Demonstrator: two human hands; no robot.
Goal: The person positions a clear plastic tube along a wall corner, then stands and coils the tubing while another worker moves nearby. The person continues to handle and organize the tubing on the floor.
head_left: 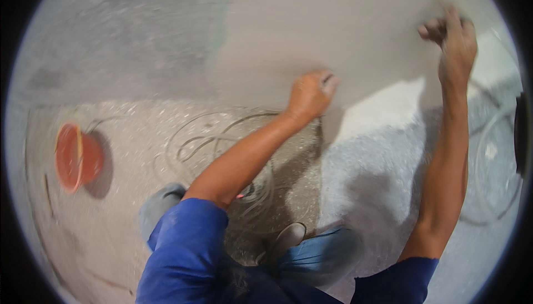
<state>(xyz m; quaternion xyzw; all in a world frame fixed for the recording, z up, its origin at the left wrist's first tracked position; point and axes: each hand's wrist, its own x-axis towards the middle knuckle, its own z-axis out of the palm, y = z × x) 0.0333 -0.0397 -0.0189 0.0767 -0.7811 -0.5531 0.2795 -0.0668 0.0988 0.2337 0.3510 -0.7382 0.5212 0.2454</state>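
My left hand (312, 93) is against or just in front of the smooth beige wall surface (300, 15), its fingers closed around something small that I cannot make out. Higher up at the right, my right hand (454, 43) is at that same surface with bent fingers, blurred, so its grip is unclear. Left of the smooth area is rougher grey surface (122, 21) with a faint green band between them. A shadow lies around my right hand.
An orange bucket (90, 157) sits at the left on the dusty speckled floor (105, 237). Coiled hoses or cables (233, 116) lie below my left arm, with more loops (482, 176) at the right. My feet and knee show at the bottom.
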